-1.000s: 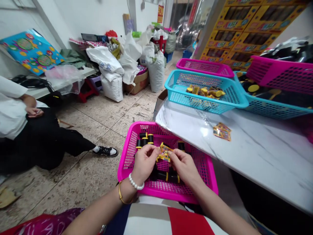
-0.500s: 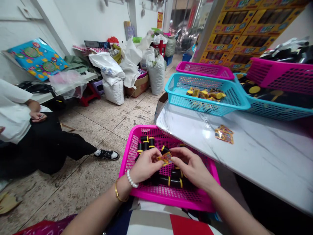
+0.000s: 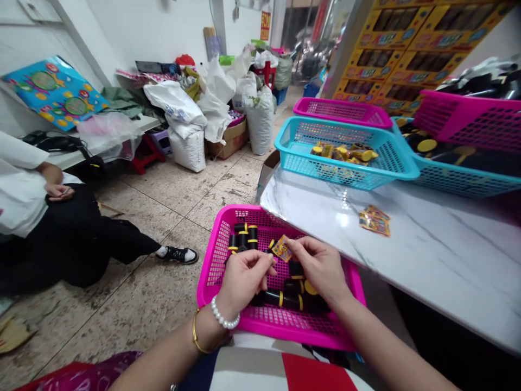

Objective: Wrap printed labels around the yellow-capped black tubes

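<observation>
My right hand (image 3: 321, 266) pinches a small yellow and orange printed label (image 3: 282, 248) between thumb and fingers. My left hand (image 3: 249, 277), with a pearl bracelet and a gold bangle at its wrist, is just left of the label; its thumb and forefinger are pressed together, and what they hold, if anything, is too small to make out. Both hands are over a pink basket (image 3: 280, 330) on my lap. Inside it lie several black cylinders (image 3: 272, 297) with yellow rims, partly hidden by my hands.
On the marble-patterned table (image 3: 317, 214) lie more labels (image 3: 374, 220) and a blue basket (image 3: 345, 176) with yellow-wrapped pieces. More baskets and stacked yellow boxes (image 3: 394, 49) stand behind. A person (image 3: 20, 179) sits at the left; white sacks (image 3: 185, 144) stand on the floor.
The label has risen slightly and is now in my right hand alone. My left hand has come off it, lower and a little to the left. The view has shifted slightly.
</observation>
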Available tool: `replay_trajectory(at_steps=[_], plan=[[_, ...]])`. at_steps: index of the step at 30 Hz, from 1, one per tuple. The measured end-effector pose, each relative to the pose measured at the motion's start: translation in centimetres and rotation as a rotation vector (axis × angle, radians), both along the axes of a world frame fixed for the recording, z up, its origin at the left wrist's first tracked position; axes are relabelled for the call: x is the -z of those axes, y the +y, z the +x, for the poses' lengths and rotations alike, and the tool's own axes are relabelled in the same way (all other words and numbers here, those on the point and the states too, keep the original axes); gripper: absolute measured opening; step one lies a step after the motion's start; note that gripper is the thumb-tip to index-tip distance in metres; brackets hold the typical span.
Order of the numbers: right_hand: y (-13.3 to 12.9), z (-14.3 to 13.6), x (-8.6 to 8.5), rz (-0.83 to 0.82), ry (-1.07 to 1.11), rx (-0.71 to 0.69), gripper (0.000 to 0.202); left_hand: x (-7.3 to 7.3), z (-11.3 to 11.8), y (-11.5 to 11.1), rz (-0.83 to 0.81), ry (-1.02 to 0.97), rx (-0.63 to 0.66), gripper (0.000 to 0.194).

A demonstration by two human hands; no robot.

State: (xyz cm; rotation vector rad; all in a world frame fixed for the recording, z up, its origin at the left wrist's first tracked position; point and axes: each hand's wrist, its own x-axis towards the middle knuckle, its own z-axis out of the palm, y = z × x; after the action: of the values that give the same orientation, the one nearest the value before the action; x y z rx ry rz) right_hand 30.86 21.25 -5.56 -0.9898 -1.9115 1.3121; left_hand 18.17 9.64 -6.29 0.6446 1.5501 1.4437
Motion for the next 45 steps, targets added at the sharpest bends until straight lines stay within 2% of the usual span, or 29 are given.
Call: replay_trajectory(at_steps=[4, 8, 11, 18, 23, 26, 28, 30, 32, 33, 35, 37, 40, 43, 45], plan=[[-0.5, 0.1, 0.0, 0.046, 0.039, 0.042, 0.026, 1.0, 0.8, -0.1, 0.026, -0.147, -0.018, 0.037], [-1.1, 0.0, 0.6, 0.182, 0.034, -0.029, 0.021, 1.6, 0.6, 0.4, 0.072, -0.37, -0.098, 0.035], [-1.5, -0.1, 1.3, 0.251, 0.014, -0.066, 0.018, 1.7, 0.4, 0.5, 0.1, -0.466, -0.166, 0.035], [-1.9, 0.0, 1.9, 0.287, -0.043, -0.093, 0.014, 1.7, -0.1, 0.7, 0.051, -0.484, -0.198, 0.036], [-2.1, 0.2, 2.3, 0.275, -0.059, -0.138, 0.02, 1.5, -0.3, 0.6, 0.031, -0.486, -0.102, 0.038], [-1.2, 0.4, 2.7, 0.177, -0.006, -0.199, 0.027, 1.4, -0.6, 0.5, -0.013, -0.484, -0.08, 0.034], [-0.2, 0.2, 3.0, 0.206, -0.015, -0.204, 0.03, 1.4, -0.8, 0.5, -0.025, -0.474, -0.112, 0.031], [0.9, -0.2, 3.4, 0.391, -0.133, -0.216, 0.025, 1.4, -1.1, 0.5, -0.01, -0.464, -0.145, 0.03], [1.8, -0.8, 4.1, 0.608, -0.369, -0.294, 0.03, 1.4, -1.2, 0.5, 0.005, -0.463, -0.158, 0.029], [2.1, -1.1, 4.4, 0.673, -0.491, -0.349, 0.036, 1.4, -1.3, 0.5, 0.003, -0.466, -0.154, 0.03], [2.3, -1.5, 5.0, 0.696, -0.646, -0.429, 0.036, 1.3, -1.4, 0.5, -0.005, -0.494, -0.145, 0.033], [2.3, -1.4, 5.3, 0.649, -0.668, -0.437, 0.028, 1.2, -1.6, 0.6, 0.003, -0.524, -0.154, 0.03], [2.0, -0.7, 5.2, 0.537, -0.593, -0.353, 0.024, 1.0, -2.0, 0.8, 0.026, -0.592, -0.178, 0.023], [1.6, 0.1, 4.4, 0.111, -0.228, -0.293, 0.044, 0.9, -2.5, 1.1, 0.021, -0.654, -0.159, 0.015], [1.4, 0.5, 3.6, -0.175, 0.011, -0.305, 0.053, 1.0, -2.6, 1.3, 0.017, -0.671, -0.148, 0.013]])
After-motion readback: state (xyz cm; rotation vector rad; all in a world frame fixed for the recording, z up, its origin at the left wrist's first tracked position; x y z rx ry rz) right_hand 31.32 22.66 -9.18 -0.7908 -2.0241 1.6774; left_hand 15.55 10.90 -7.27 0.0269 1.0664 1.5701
